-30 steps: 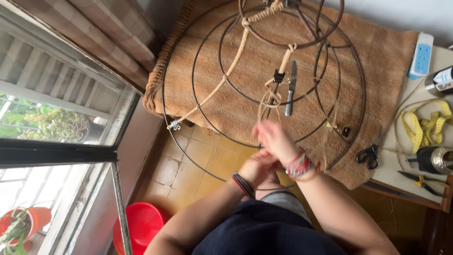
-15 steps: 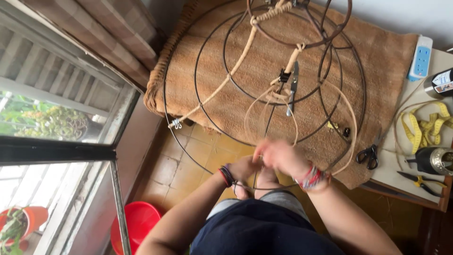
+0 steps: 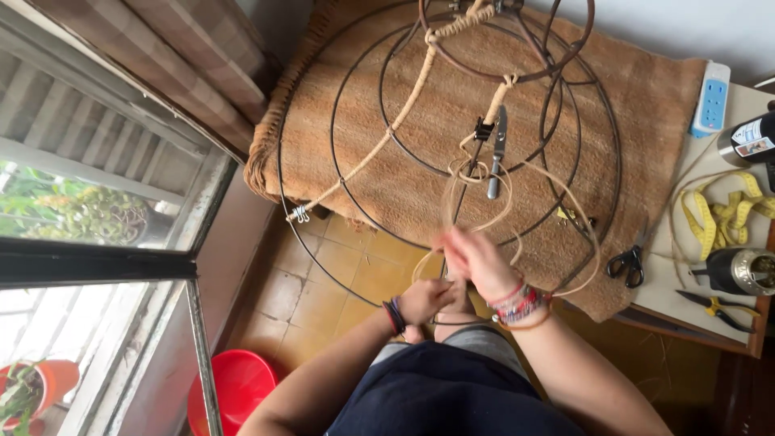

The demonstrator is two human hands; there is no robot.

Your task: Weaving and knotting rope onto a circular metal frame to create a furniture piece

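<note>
A dark wire frame (image 3: 339,173) of concentric rings and spokes lies over a brown woven mat (image 3: 646,105) on a table. Two spokes are partly wrapped in pale cane. Loose loops of pale cane strip (image 3: 577,210) hang from the wrapped spoke near a black clip (image 3: 483,129) and a grey blade tool (image 3: 498,149). My right hand (image 3: 476,260), with colourful bracelets at the wrist, grips the cane strip at the frame's near edge. My left hand (image 3: 426,299), with dark wristbands, holds the frame's lower spoke just beneath it.
Black scissors (image 3: 626,262), a yellow tape measure (image 3: 718,218), pliers (image 3: 714,307), a white power strip (image 3: 710,97) and dark bottles (image 3: 747,270) sit at the table's right. A small clip (image 3: 299,214) hangs on the outer ring. A red bucket (image 3: 234,391) stands on the tiled floor by the window.
My hands dropped from the frame's middle toward its near edge, then my right hand rose again, pulling the cane into wider loops.
</note>
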